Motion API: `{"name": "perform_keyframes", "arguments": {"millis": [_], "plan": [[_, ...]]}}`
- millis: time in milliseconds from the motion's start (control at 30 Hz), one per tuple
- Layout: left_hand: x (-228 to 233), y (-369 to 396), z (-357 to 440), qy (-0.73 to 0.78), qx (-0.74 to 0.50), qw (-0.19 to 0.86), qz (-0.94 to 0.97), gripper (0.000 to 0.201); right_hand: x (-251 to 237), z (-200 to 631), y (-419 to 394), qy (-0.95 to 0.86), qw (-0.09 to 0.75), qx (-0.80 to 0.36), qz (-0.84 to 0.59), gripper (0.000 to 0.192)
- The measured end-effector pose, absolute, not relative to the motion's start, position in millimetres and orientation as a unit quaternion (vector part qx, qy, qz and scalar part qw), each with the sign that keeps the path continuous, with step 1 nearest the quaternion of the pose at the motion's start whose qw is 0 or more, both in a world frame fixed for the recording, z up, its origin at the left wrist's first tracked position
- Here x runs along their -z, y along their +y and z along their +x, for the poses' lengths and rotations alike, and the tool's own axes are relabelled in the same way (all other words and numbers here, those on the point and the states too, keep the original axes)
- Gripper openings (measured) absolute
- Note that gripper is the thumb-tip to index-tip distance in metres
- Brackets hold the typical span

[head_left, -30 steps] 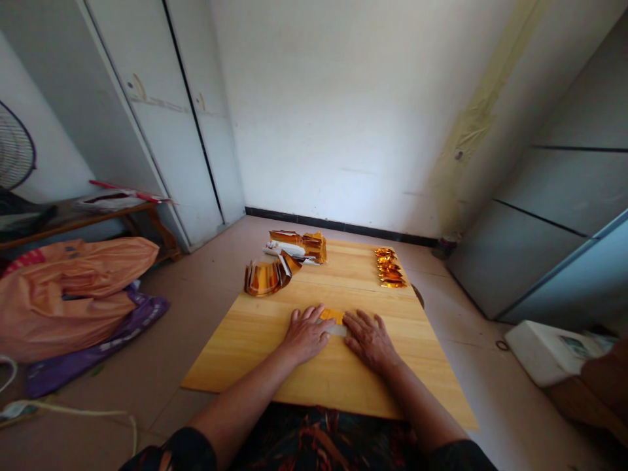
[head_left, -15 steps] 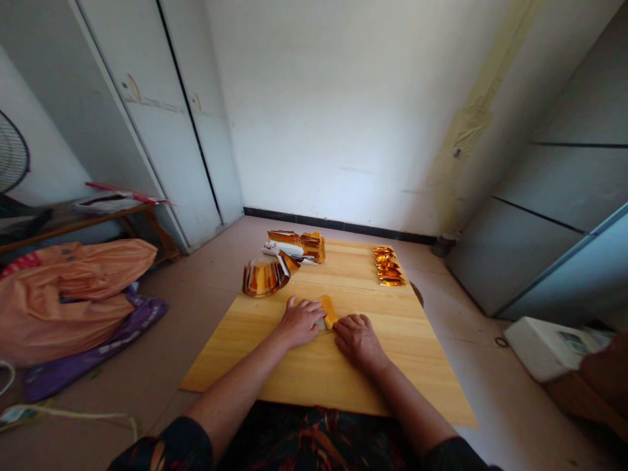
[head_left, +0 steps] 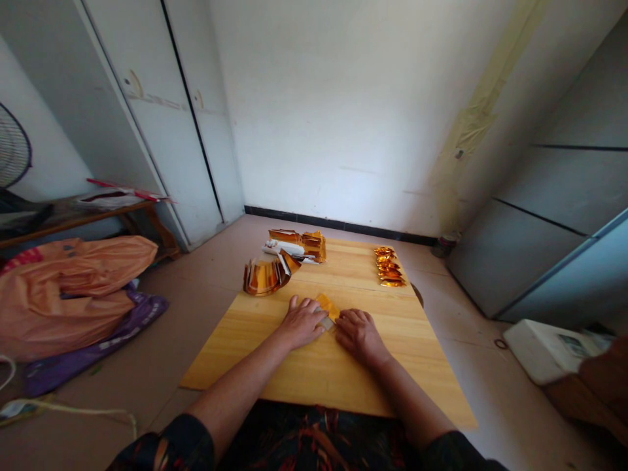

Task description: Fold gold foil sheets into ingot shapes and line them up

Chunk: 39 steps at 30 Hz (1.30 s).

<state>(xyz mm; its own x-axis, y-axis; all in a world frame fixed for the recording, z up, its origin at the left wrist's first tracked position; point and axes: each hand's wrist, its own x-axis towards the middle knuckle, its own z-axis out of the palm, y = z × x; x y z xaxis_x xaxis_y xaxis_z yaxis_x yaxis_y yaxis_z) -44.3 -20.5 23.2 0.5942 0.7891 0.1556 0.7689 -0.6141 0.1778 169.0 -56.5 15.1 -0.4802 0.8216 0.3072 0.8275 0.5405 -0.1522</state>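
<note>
Flanking gold paper (head_left: 328, 305) | left hand (head_left: 300, 325) touching | right hand (head_left: 360, 335) at edge | fingers' grip: cannot tell

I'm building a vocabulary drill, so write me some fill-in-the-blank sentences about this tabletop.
The small orange piece and a ____ area show between the left hand and right hand.
The curved stack of sheets lies nearer the ____ hand.
The row of shiny pieces lies toward the far ____ corner of the table.

Missing words: gray; left; right.
</note>
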Motion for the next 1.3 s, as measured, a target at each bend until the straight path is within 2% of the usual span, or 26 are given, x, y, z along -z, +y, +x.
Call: {"name": "perform_keyframes", "arguments": {"millis": [267, 800, 967, 1100, 1300], "plan": [[-19.7, -21.2, -41.7, 0.442, -0.118, 0.034, 0.889, 0.031, -10.0, 161.7, -54.5, -0.844, 0.185, -0.037, -0.502, 0.019], [-22.6, -16.9, -41.9, 0.402, -0.116, 0.064, 0.906, 0.037, -10.7, 152.5, -46.2, -0.826, 0.163, -0.006, -0.539, 0.012], [-26.0, -16.3, -43.1, 0.397, -0.116, 0.075, 0.908, 0.028, -8.9, 154.0, -46.7, -0.826, 0.173, -0.012, -0.536, 0.012], [-24.0, -13.9, -42.2, 0.403, -0.118, 0.074, 0.905, 0.025, -9.0, 152.7, -48.1, -0.820, 0.174, -0.038, -0.544, 0.028], [-20.5, -13.2, -41.6, 0.410, -0.125, 0.059, 0.901, 0.027, -9.5, 146.1, -45.3, -0.801, 0.173, -0.024, -0.572, 0.018]]}}
